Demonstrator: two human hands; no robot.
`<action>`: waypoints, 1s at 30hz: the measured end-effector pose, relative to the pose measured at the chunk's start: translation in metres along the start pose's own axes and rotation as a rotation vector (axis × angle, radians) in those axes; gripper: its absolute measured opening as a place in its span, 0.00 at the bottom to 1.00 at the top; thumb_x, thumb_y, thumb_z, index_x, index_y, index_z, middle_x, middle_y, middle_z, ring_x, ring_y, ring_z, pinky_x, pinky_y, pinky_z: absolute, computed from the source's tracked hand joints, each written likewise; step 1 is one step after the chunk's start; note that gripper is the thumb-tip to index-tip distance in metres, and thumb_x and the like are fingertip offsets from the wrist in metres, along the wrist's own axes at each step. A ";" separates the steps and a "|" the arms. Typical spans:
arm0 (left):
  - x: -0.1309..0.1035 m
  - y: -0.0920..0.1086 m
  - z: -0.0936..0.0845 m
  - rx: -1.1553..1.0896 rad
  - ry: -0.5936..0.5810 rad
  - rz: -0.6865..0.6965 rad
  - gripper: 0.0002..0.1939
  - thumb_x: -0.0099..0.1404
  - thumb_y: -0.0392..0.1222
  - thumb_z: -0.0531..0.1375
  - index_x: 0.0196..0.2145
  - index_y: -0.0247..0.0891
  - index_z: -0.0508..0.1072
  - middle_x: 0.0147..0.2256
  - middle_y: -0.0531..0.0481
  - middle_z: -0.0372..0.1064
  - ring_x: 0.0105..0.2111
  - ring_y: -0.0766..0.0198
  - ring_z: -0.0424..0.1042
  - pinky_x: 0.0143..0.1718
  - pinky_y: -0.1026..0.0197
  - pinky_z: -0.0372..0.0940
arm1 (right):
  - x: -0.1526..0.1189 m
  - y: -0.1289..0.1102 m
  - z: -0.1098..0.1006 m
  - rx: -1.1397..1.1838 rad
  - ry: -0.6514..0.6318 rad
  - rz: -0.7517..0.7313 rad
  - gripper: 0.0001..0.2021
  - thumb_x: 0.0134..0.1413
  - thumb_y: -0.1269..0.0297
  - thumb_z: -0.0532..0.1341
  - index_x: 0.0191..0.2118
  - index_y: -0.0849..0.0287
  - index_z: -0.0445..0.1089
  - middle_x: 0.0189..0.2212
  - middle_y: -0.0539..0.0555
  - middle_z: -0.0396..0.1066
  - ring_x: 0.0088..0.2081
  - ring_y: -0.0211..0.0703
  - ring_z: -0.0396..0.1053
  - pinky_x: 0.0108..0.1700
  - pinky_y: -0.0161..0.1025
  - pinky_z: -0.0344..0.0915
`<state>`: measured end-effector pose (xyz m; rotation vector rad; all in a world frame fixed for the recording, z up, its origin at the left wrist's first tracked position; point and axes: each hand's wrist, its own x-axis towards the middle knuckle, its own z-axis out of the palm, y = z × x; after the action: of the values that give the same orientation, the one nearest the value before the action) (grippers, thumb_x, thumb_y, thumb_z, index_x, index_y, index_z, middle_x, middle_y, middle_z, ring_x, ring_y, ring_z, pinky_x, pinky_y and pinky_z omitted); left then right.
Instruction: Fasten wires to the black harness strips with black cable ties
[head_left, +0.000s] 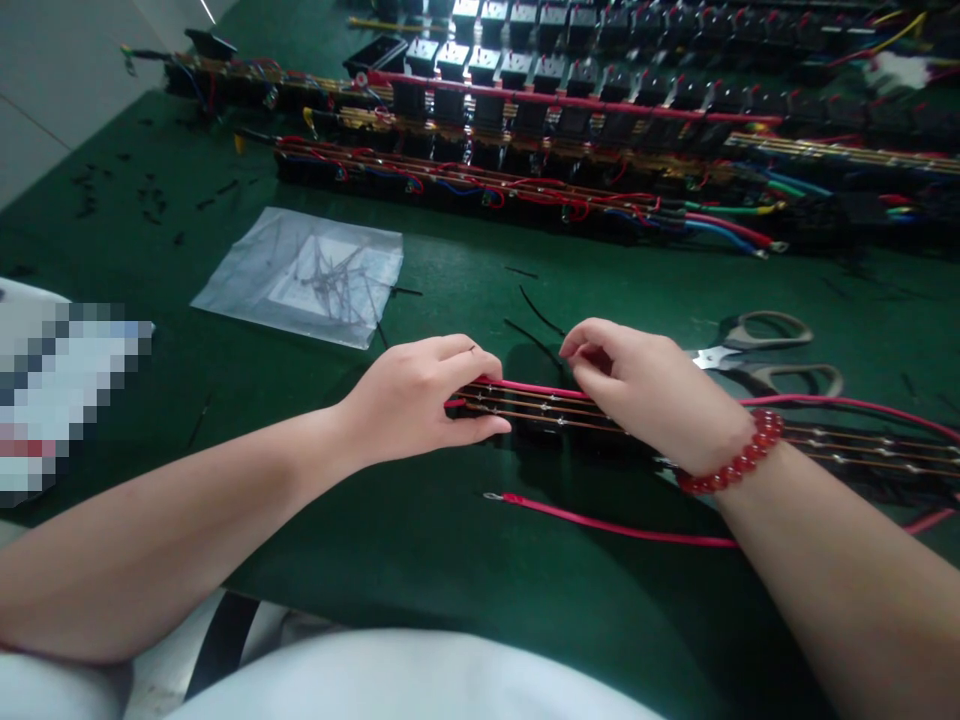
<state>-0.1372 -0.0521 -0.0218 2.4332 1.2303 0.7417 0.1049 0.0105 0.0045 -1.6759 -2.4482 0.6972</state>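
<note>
My left hand [431,400] is wrapped round the left end of a long black socket strip [540,418] with bare copper rails and solder points on top. A red wire [525,386] runs along the strip's far edge, under my left fingers. My right hand [637,380] is just above the strip, thumb and forefinger pinched together. Thin black cable ties [534,342] reach to those fingertips; the grip itself is partly hidden. On the near side lies a loose red wire end with a ring terminal [493,496].
Scissors [765,355] lie behind my right wrist. A clear plastic bag of cable ties [330,270] lies at the back left. Several wired socket strips [480,180] line the far side of the green table [420,560]. Black scraps [150,195] are scattered at the far left.
</note>
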 end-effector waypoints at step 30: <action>0.000 -0.003 0.001 0.089 -0.025 0.052 0.19 0.67 0.51 0.64 0.49 0.34 0.76 0.54 0.38 0.71 0.51 0.53 0.71 0.53 0.52 0.69 | -0.010 -0.014 -0.002 0.027 0.065 -0.261 0.04 0.51 0.68 0.61 0.27 0.52 0.69 0.25 0.49 0.74 0.28 0.42 0.70 0.31 0.40 0.64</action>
<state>-0.1392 -0.0504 -0.0240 2.5471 1.2198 0.6828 0.0977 -0.0023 0.0134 -1.3125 -2.5344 0.6269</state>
